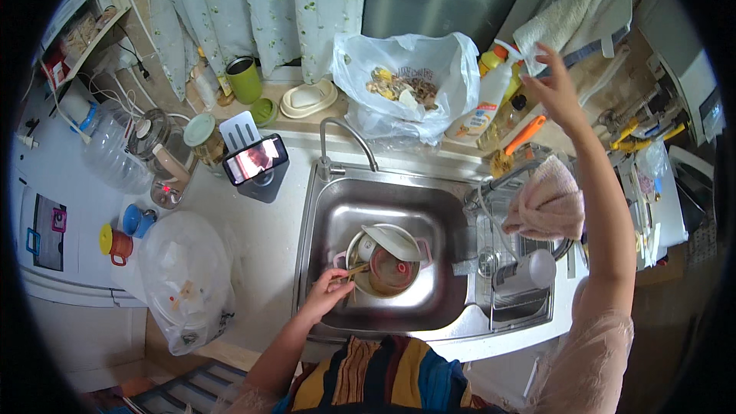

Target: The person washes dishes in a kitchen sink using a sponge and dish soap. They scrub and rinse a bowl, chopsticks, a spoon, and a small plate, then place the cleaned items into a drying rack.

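In the sink (443, 299) stands a pot with pink handles (426, 252). It holds a white dish (392, 242), tilted against the rim, and a reddish bowl (382, 273). My left hand (326, 297), at the pot's near left rim, grips wooden chopsticks (357, 269). Raised at the upper right, my right hand (555, 92) has its thumb and fingers apart. A hanging pale towel (566, 11) and the white nozzle of a spray bottle (486, 95) are beside it; whether the fingertips touch either one I cannot tell.
A faucet (351, 132) arches over the sink's back edge. Behind it sits a plastic bag of food scraps (402, 89). A phone on a stand (256, 159) is left. At right are a wire rack (526, 299), a pink cloth (546, 201) and an orange-handled brush (524, 135).
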{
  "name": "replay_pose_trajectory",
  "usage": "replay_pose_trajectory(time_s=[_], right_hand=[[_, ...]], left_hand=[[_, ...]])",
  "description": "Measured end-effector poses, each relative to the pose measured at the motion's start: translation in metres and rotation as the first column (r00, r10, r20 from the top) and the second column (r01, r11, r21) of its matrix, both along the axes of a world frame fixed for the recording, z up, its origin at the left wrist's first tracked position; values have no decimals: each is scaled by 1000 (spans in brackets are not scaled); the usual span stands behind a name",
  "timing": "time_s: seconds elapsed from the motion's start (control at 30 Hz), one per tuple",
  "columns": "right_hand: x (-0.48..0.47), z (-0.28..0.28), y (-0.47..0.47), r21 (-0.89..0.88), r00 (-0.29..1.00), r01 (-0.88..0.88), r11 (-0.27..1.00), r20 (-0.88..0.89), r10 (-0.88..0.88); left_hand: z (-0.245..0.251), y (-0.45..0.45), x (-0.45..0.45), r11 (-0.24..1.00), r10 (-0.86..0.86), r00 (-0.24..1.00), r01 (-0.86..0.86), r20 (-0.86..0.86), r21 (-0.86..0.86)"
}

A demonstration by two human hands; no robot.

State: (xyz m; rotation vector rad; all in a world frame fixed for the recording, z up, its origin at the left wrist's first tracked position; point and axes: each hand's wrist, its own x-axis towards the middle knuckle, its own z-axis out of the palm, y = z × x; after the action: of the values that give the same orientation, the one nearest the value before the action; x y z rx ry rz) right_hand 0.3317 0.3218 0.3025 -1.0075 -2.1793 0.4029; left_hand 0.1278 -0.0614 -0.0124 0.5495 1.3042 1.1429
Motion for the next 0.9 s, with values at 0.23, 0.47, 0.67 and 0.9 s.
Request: replay_pose_trajectory(time_s=[0.23, 0.47, 0.67, 0.9], right_hand=[[243, -14, -107, 193, 831, 443, 875, -456, -320], [251, -139, -124, 177, 686, 543, 821, 470, -555], [181, -128, -137, 281, 830, 268, 921, 418, -369], [81, -120, -163, 255, 902, 171, 952, 349, -255]], left_hand=[[-19, -11, -23, 989, 91, 979, -111, -184, -101], [-43, 4, -28, 975, -62, 955, -4, -291, -221], [-55, 7, -19, 970, -177, 869, 75, -462, -230], [-106, 2, -22, 986, -135, 744, 37, -654, -161]])
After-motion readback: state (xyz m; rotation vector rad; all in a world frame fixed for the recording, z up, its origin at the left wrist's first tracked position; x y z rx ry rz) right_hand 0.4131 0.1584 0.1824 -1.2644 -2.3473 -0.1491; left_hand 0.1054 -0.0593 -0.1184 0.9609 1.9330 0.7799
